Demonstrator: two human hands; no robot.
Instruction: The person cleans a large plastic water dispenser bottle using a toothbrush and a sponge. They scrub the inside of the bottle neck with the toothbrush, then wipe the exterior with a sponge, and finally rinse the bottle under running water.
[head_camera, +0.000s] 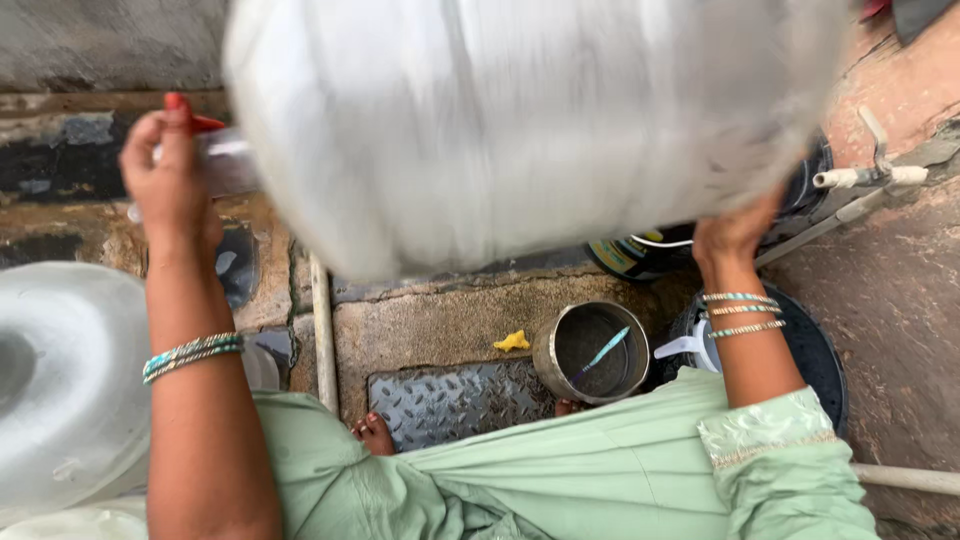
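A large clear plastic water jug (520, 120) fills the upper middle of the head view, blurred by motion and held up off the ground. My left hand (170, 185) grips its neck end at the left, where a red cap shows. My right hand (735, 235) holds the jug's bottom edge at the right. Both wrists wear beaded bangles, and pale green sleeves and clothing cover the lower frame.
A steel pot (592, 352) with a thin blue stick in it stands on the stone ground below. A second clear jug (65, 380) sits at the left. A white tap (870, 175) juts out at the right; black tubs (815, 360) lie under it. A bare foot (375, 435) rests on a metal tread plate.
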